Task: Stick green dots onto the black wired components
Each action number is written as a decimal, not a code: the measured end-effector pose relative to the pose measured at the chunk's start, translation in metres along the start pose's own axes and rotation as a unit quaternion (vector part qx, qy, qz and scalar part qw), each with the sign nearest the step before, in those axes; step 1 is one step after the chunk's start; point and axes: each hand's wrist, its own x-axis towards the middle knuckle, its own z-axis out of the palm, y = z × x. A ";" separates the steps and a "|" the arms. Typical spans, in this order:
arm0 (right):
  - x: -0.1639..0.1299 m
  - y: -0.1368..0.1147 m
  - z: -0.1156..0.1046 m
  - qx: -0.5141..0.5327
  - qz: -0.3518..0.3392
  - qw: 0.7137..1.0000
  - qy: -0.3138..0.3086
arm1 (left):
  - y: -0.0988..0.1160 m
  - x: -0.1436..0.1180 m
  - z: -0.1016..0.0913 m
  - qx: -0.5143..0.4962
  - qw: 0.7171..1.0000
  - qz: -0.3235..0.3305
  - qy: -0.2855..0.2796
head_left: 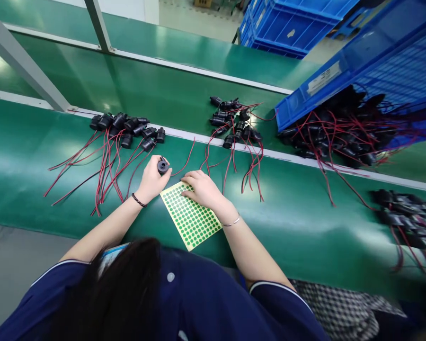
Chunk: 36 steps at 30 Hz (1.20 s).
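My left hand (153, 179) is closed round a black cylindrical part (163, 166), its round end with a central hole facing up. A red wire leads off to the right beside it. Under my right hand (203, 189) lies a yellowish sheet of green round stickers (193, 220), slanted on the green bench. The right hand covers the sheet's upper right part, thumb and fingers bent with a gap between them. Whether a sticker is at those fingertips cannot be made out.
Black wired parts (119, 125) lie at the left, with another group (236, 121) ahead. At the right, a tipped blue crate (312, 92) stands by a big heap of such parts (341, 130). More black parts (412, 215) sit at far right. A white rail (287, 157) crosses the bench.
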 end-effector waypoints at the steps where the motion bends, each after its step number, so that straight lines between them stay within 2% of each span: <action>1: 0.000 0.001 0.000 0.003 0.008 1.000 -0.004 | 0.000 -0.001 0.000 0.000 1.000 -0.005 -0.023; 5: 0.002 0.000 -0.002 0.006 0.023 0.999 -0.030 | 0.001 -0.004 -0.003 -0.014 0.998 -0.023 -0.062; 8: 0.001 -0.004 0.001 0.008 0.034 0.999 -0.025 | 0.000 -0.006 -0.003 -0.025 0.995 -0.042 -0.088; 18: -0.009 -0.007 0.022 -0.101 0.041 0.988 0.110 | -0.004 -0.009 0.005 -0.003 0.987 -0.064 -0.150; 22: -0.010 -0.007 0.029 -0.137 0.012 0.979 0.150 | -0.006 -0.011 0.007 0.010 0.986 -0.062 -0.153; 26: -0.013 -0.009 0.038 -0.148 -0.004 0.973 0.179 | -0.008 -0.013 0.009 0.024 0.990 -0.044 -0.133; 29: -0.014 -0.010 0.045 -0.097 0.004 0.979 0.179 | -0.007 -0.014 0.009 0.012 0.992 -0.039 -0.122; 32: -0.014 -0.009 0.046 0.036 0.032 0.979 0.196 | -0.004 -0.013 0.008 -0.019 0.993 -0.047 -0.111; 34: -0.014 -0.008 0.041 0.172 0.074 0.959 0.214 | -0.002 -0.013 0.008 -0.051 0.991 -0.059 -0.113; 36: -0.013 -0.008 0.034 0.304 0.119 0.920 0.219 | 0.000 -0.014 0.008 -0.093 0.984 -0.073 -0.133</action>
